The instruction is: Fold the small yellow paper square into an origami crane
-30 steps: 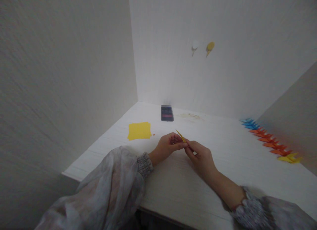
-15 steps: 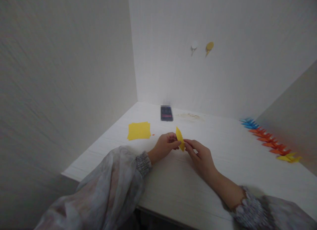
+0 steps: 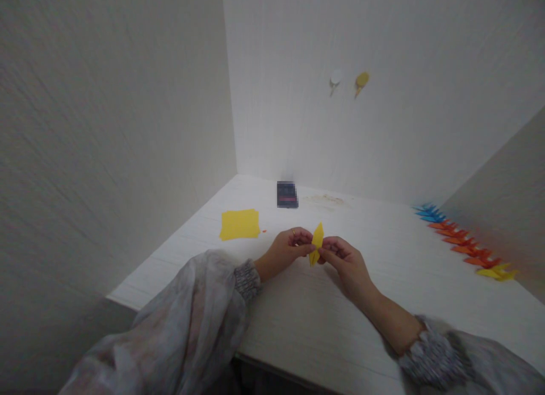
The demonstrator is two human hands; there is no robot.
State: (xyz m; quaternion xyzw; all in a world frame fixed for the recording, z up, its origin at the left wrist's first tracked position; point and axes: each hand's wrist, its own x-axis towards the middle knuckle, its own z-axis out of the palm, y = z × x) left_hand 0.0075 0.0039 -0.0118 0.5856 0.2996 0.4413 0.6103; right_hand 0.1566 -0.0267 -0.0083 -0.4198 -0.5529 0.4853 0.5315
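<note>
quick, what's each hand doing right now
left hand: closed, pinching the folded yellow paper
right hand: closed, pinching the same paper from the other side

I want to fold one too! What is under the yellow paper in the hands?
The white table is under the folded yellow paper, pinched by left hand and right hand. Fingers hide its lower tip.

Dim, flat light w/ a greyish cast; brightest patch sits on the white table (image 3: 383, 253) near the back wall (image 3: 383, 128), so light seems to fall from above/right. Soft faint shadows only, no glare. Side walls bend outward, i.e. wide-angle distortion at edges. Sleeves (image 3: 191, 321) at the bottom look soft, out of focus. Small dark object (image 3: 286, 194) at the back is pixelated. Overall grainy, low contrast, colours muted.
</note>
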